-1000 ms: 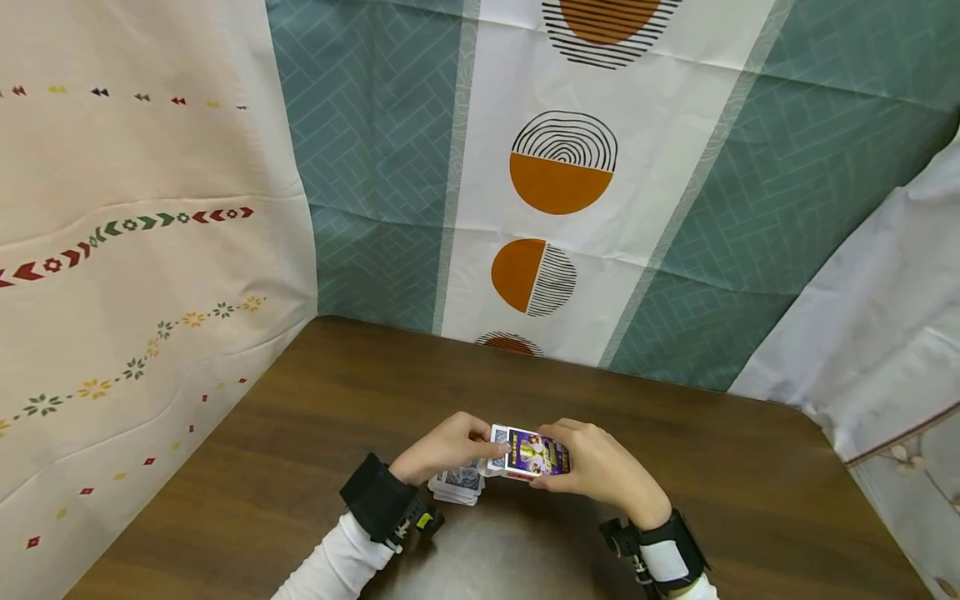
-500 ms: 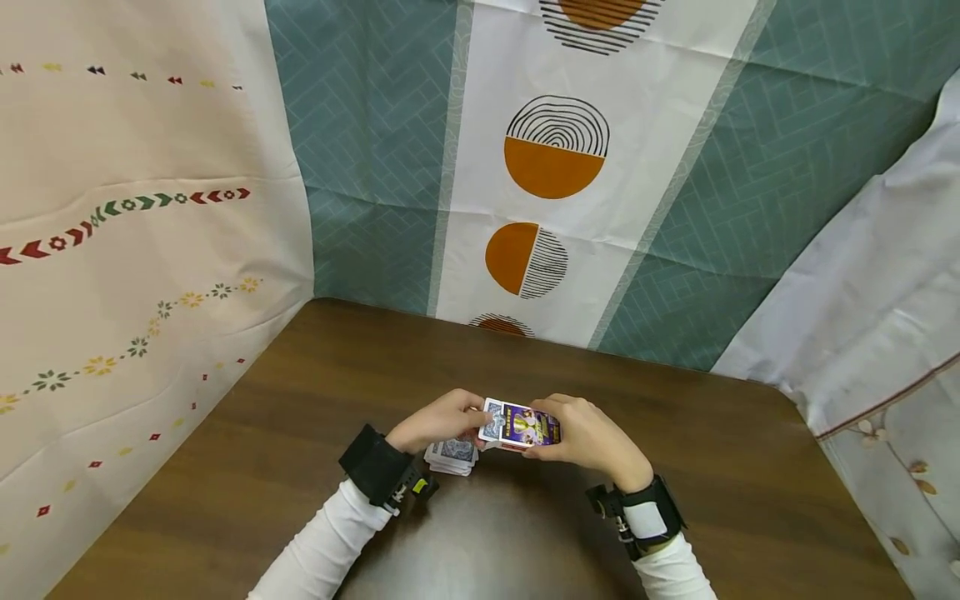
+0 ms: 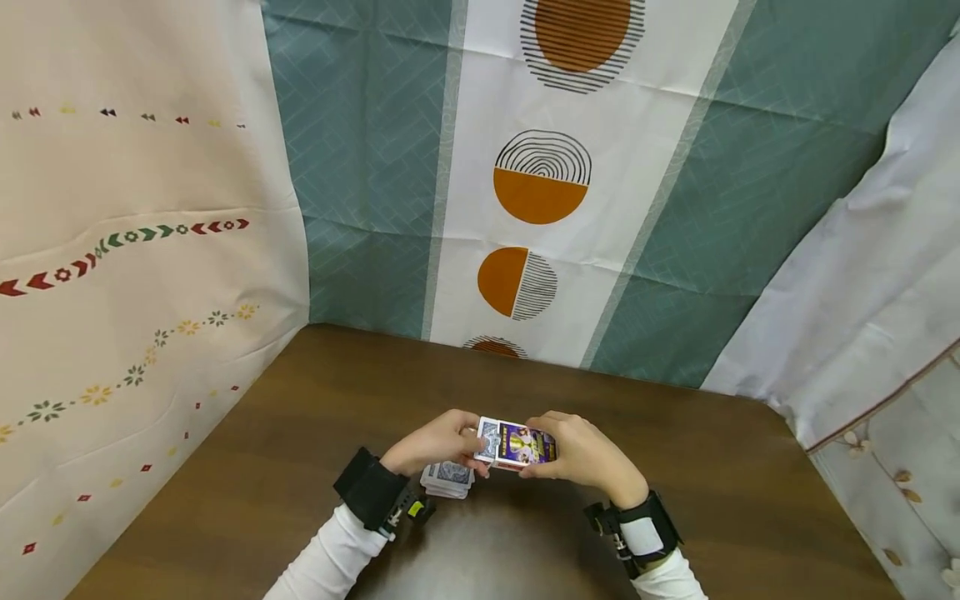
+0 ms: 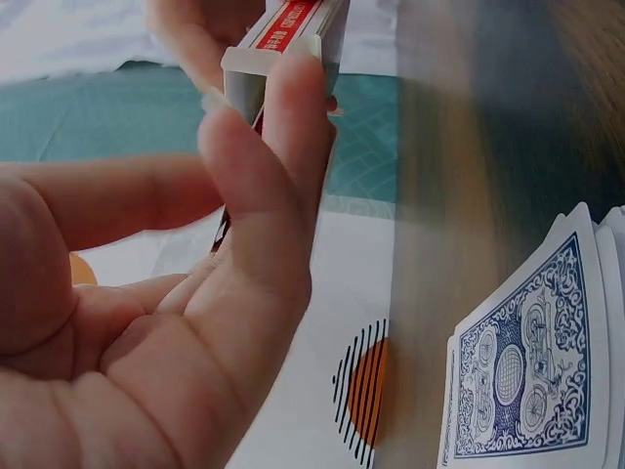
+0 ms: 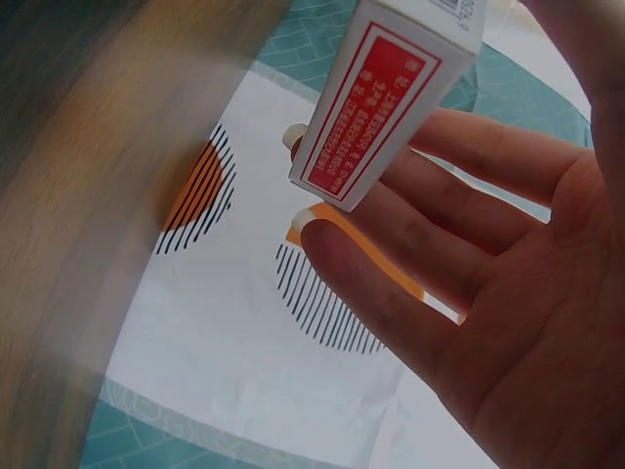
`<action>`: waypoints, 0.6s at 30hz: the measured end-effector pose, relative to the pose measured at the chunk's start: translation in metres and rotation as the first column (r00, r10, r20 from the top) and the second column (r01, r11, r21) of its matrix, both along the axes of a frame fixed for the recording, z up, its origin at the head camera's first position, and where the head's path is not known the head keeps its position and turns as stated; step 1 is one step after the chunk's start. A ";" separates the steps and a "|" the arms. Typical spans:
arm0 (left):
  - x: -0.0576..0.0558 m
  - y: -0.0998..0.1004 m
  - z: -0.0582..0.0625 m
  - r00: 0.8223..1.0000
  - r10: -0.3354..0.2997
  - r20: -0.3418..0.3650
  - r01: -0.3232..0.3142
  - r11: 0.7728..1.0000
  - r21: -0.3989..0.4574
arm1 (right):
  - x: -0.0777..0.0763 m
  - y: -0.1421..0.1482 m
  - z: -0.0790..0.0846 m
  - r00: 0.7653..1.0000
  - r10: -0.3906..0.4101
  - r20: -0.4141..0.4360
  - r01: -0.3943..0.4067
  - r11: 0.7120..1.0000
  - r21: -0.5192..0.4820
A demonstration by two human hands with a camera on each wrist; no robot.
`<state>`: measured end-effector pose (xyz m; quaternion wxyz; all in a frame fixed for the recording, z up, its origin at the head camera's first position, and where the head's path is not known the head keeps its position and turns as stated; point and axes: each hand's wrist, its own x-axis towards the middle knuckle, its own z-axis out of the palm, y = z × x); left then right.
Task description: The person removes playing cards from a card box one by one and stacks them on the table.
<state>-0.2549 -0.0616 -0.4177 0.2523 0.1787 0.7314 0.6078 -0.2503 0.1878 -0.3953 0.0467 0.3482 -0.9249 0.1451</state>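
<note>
In the head view my right hand (image 3: pixel 588 454) grips a small purple, red and white playing card box (image 3: pixel 528 444) by its right end, thumb on the near side and fingers on the far side. Blue-backed playing cards (image 3: pixel 490 435) jut out of the box's left end. My left hand (image 3: pixel 438 444) pinches these cards at their outer end, thumb on top and fingers below. The left wrist view shows fingertips beside the box's open end (image 4: pixel 249 61). A stack of playing cards (image 3: pixel 450 475) lies on the table under my left hand, blue back up.
The brown wooden table (image 3: pixel 360 375) runs back to a teal and white patterned curtain (image 3: pixel 375 167). A cream cloth (image 3: pixel 150 292) hangs at the left and a white cloth (image 3: pixel 847 275) at the right.
The left thumb has slid leftward along the cards, away from the box's edge. Both hands keep hold; the head view has tilted and shifted slightly. The stack stays on the table.
</note>
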 end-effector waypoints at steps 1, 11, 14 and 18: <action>-0.001 0.000 0.000 1.000 -0.008 -0.011 0.008 1.000 0.007 | 0.000 0.001 -0.001 1.000 -0.001 0.002 0.001 1.000 -0.001; 0.000 -0.011 -0.006 0.999 0.024 -0.032 -0.023 0.999 0.045 | 0.001 0.008 -0.009 1.000 0.004 -0.004 -0.004 1.000 -0.026; -0.006 -0.020 -0.003 0.997 0.035 -0.066 -0.033 0.999 0.031 | -0.001 0.014 -0.006 1.000 -0.014 -0.004 0.014 1.000 -0.027; -0.013 -0.034 -0.001 0.991 0.073 -0.116 -0.074 0.997 -0.002 | -0.004 0.018 -0.006 1.000 -0.020 -0.009 0.019 0.999 -0.038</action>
